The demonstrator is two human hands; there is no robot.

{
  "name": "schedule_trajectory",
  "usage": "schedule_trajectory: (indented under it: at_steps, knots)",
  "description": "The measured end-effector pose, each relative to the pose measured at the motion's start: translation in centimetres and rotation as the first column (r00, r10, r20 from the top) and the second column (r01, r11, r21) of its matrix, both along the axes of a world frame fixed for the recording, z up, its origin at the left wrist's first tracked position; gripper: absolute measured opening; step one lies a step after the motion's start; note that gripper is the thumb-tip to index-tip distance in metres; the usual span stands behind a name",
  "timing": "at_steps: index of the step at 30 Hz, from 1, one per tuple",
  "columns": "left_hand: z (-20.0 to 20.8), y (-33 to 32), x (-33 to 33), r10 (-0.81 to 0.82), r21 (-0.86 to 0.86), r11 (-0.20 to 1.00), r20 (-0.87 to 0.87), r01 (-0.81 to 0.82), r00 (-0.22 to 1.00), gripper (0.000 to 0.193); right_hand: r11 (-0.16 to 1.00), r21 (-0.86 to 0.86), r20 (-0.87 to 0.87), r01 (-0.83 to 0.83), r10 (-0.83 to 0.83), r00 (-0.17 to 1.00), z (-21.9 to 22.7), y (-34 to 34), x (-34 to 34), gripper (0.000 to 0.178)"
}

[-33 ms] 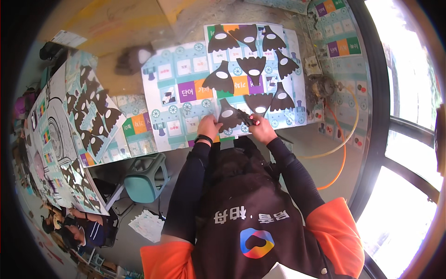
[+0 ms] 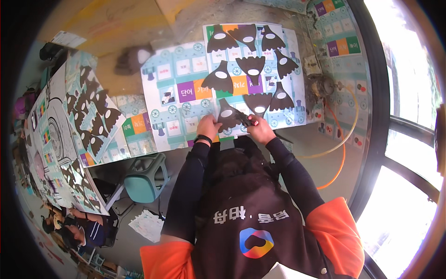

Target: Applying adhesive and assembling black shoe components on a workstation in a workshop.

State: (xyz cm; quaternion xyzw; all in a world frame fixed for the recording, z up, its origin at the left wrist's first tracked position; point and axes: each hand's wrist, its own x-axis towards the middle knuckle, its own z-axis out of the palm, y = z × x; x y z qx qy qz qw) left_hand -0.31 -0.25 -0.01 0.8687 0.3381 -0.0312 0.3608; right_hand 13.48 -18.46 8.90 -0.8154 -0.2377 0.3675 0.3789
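My left hand [image 2: 208,127] is closed at the near left edge of a dark brown flared piece [image 2: 226,113] with a white oval on it, fingers pinching its edge. My right hand [image 2: 261,129] is closed around a small black hand tool [image 2: 243,119] with a bit of red by the fingers; its exact kind is too small to make out. The tool's front end lies over the right side of that piece. Close beyond my right hand rests another flared piece [image 2: 258,102]. Several more, such as this one [image 2: 253,68], lie spread on the printed sheets [image 2: 183,95].
A brown board [image 2: 111,28] lies beyond the sheets, with a blurred dark piece [image 2: 134,59] hanging nearer the camera. More dark pieces [image 2: 95,118] cover the left table. A teal stool [image 2: 141,181] stands below. Orange and yellow hoses [image 2: 343,149] hang at right, by the windows. People [image 2: 88,228] sit lower left.
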Motion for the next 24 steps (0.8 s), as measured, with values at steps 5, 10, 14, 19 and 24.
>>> schedule_trajectory:
  at_steps: [5,10,14,19,24]
  knots:
    - [0.3,-0.7,0.0,-0.105,0.236,0.967,0.044,0.092,0.994,0.026,0.994,0.102,-0.241,-0.048,0.071,0.968,1.7,-1.0,0.7,0.029]
    - [5.5,-3.1,2.1,-0.104,0.131,0.985,-0.067,0.113,0.992,0.024,0.974,0.221,-0.033,0.053,-0.047,0.998,-0.3,-10.2,4.4,0.028]
    - [10.1,-9.3,13.3,-0.289,0.253,0.94,0.235,0.229,0.928,0.047,0.948,0.163,0.083,0.275,-0.291,0.953,-0.2,-18.7,7.9,0.025]
    - [10.9,-21.7,32.6,-0.563,0.422,0.82,0.473,0.387,0.677,0.074,0.887,0.132,-0.02,0.443,-0.445,0.895,-0.3,-27.6,9.9,0.024]
    - [4.8,-26.3,42.8,-0.629,0.589,0.705,0.262,0.395,0.732,0.062,0.842,0.132,-0.028,0.523,-0.525,0.851,-1.7,-30.4,10.1,0.027]
